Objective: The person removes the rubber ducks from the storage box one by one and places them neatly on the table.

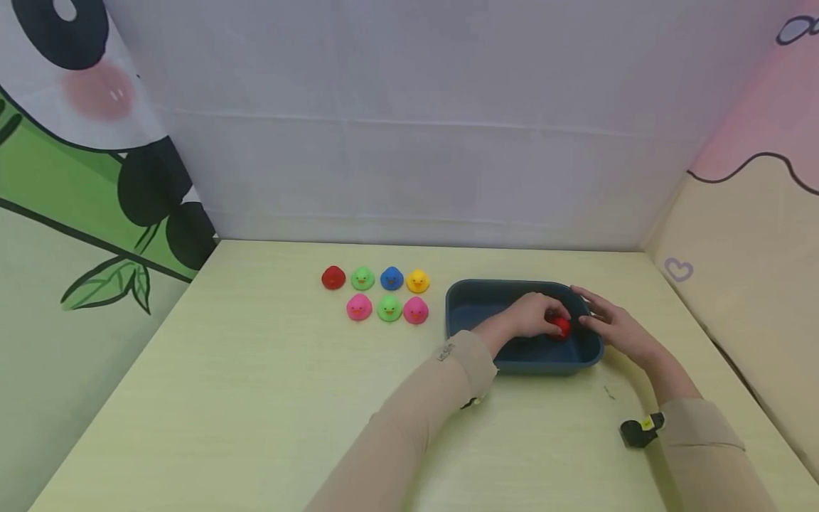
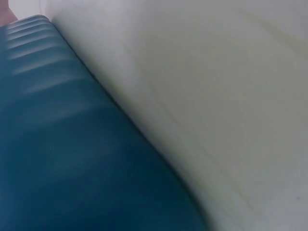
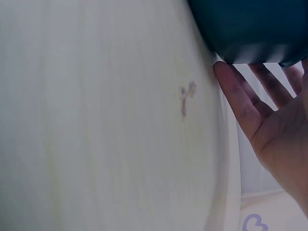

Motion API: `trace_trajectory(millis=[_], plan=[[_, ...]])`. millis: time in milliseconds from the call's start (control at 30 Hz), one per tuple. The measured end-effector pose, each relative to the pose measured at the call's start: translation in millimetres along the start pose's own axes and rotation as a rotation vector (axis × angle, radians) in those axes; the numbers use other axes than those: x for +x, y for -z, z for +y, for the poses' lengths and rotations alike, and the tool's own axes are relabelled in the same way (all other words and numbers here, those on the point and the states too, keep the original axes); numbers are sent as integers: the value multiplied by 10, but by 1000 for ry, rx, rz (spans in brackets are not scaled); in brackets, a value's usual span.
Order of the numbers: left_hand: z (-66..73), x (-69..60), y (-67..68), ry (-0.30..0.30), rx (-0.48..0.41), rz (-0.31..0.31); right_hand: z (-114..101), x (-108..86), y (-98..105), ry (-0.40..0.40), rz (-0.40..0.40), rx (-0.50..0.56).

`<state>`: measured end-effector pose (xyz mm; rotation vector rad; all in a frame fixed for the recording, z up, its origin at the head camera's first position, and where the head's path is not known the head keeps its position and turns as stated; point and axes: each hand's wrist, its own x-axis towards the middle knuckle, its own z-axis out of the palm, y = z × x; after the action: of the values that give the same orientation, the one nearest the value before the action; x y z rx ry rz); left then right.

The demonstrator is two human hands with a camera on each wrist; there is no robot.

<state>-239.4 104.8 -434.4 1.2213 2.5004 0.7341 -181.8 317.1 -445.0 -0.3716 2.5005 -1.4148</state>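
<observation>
Inside the dark blue rectangular bin (image 1: 470,313), toward its right end, my left hand (image 1: 532,315) holds a red toy duck (image 1: 561,328) between thumb and fingers. Part of that duck is hidden by the hand. My right hand (image 1: 623,333) rests with extended fingers against the right end of the bin. From the right wrist, the fingers (image 3: 238,94) are seen spread at the bin's end wall (image 3: 255,33). The left wrist view shows only the bin's ribbed outer side (image 2: 72,125) and tabletop, not the left hand.
Left of the bin, toy ducks stand in two rows: a red duck (image 1: 333,277), a blue duck (image 1: 392,278), a yellow duck (image 1: 418,281), plus green and pink ones. A pale wood-look table (image 1: 256,398) meets a white cloth backdrop (image 1: 409,178) behind and printed side panels.
</observation>
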Motion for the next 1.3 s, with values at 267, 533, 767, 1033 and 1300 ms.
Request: trace_trajectory(millis=[267,533,767,1033,1300], plan=[[-16,-14,-5,-12,34,6,-24,-11,-23,14,-1,-2],[29,-83,97,-21,11,6,-61,-17,-33,7,-2,6],[65,-180,220,8,-14,9,-56,-2,-22,11,-2,6],[61,-261,311,22,-32,64,-71,-3,-9,10,-1,14],[114,-376,387,47,-72,96,-49,-23,-19,-2,2,-2]])
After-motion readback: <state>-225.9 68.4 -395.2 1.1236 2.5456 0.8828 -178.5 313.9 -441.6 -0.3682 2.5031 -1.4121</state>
